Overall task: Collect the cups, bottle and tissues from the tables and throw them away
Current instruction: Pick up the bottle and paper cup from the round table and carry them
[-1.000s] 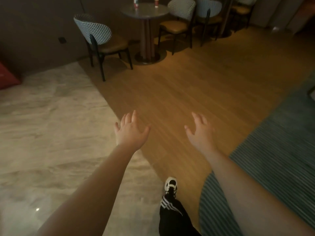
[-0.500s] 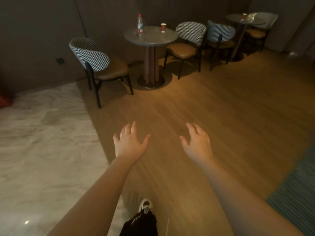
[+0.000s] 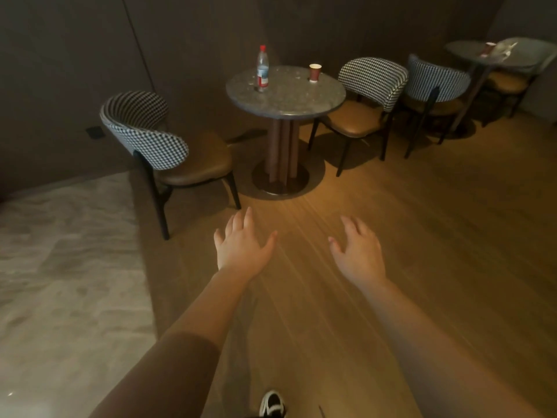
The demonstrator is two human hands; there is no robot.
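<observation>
Nothing collected yet, by the look of things: both hands bare and holding nothing, every item apparently in place on the tables. Left hand (image 3: 241,245) and right hand (image 3: 358,251) stretched forward over the wooden floor (image 3: 422,236), palms down, fingers straight and loosely spread. Ahead and well apart from both hands, near round table (image 3: 286,98) carrying a clear bottle (image 3: 262,69) with red cap toward its left side and a red paper cup (image 3: 315,73) toward its right, both upright and apart from each other. Farther off, at upper right, second table (image 3: 470,52) with another cup (image 3: 489,49) and, just beside it, crumpled pale tissues (image 3: 508,48), too small to count. Left to do, judging from this: all of it, namely reaching the near table, gathering bottle and cup, clearing the far table, then binning everything; no bin in view.
</observation>
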